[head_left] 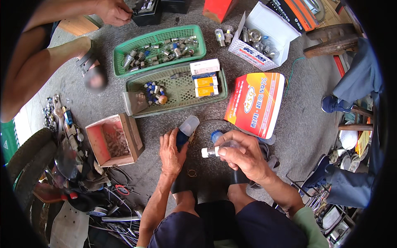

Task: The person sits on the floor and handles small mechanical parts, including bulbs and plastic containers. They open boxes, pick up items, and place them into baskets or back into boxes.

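My right hand is closed, with thumb and fingers pinching a small clear bulb that has a white end pointing left. Part of the bulb is hidden by the fingers. My left hand has its fingers stretched forward and lies against a dark blue thing with a clear, cup-like end; its kind is hard to make out. Ahead of the hands is an olive-green basket with small bulbs and little boxes. Beside my right hand lies a red and yellow carton flap.
A green basket of bulbs and an open white box of bulbs stand farther off. To the left are a cardboard box with small pieces, and tools and tires. Another person's hand is at upper left; trousered legs are at right.
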A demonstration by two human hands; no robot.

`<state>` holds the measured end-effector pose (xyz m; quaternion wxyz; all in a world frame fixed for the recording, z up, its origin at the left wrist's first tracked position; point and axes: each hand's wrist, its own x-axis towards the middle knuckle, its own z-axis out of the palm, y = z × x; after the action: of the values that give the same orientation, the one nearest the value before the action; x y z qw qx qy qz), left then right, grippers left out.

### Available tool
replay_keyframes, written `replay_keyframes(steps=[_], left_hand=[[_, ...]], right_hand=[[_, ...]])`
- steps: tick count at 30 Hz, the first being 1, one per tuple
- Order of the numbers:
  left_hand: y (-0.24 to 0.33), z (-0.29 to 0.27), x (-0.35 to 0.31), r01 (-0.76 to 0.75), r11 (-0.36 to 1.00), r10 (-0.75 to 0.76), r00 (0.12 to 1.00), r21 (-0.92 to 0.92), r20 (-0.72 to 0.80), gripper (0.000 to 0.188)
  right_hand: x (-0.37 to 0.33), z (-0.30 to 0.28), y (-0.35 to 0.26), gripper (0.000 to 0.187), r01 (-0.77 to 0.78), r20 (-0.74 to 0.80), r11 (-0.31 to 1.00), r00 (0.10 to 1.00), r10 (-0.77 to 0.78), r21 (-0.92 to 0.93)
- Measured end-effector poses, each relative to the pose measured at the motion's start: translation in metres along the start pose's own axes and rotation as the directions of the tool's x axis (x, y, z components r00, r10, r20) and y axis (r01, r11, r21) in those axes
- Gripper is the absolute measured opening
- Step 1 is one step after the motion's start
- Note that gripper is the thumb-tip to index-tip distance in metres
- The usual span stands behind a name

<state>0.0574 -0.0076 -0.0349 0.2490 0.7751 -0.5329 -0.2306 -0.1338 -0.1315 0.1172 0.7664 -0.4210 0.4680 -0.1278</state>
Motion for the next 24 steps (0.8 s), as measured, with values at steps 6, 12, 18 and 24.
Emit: replay_keyframes(steps=[6, 12, 18, 24], left_hand=[[0.018, -0.051, 0.003, 0.493, -0.383, -0.237, 0.765, -0.781, 0.599, 0.051], [0.054, -0.059, 0.011, 0.481, -0.569, 0.001, 0.811, -0.667, 0.585, 0.061], [0.076, -0.062, 0.015, 0.507, -0.509, 0.016, 0.813, -0.696, 0.581, 0.064], [0.078, -0.065, 0.014, 0.505, -0.460, -0.014, 0.818, -0.730, 0.575, 0.057]], right_hand=[[-0.001, -0.004, -0.003, 0.021, -0.051, -0.045, 0.976, 0.997, 0.062, 0.213], [0.007, 0.008, -0.004, 0.026, 0.108, -0.028, 0.994, 0.994, -0.107, 0.026], [0.008, 0.006, 0.002, 0.030, 0.182, 0.004, 0.983, 0.983, -0.182, -0.014], [0.009, 0.006, 0.004, 0.031, 0.209, 0.004, 0.977, 0.978, -0.209, -0.041]])
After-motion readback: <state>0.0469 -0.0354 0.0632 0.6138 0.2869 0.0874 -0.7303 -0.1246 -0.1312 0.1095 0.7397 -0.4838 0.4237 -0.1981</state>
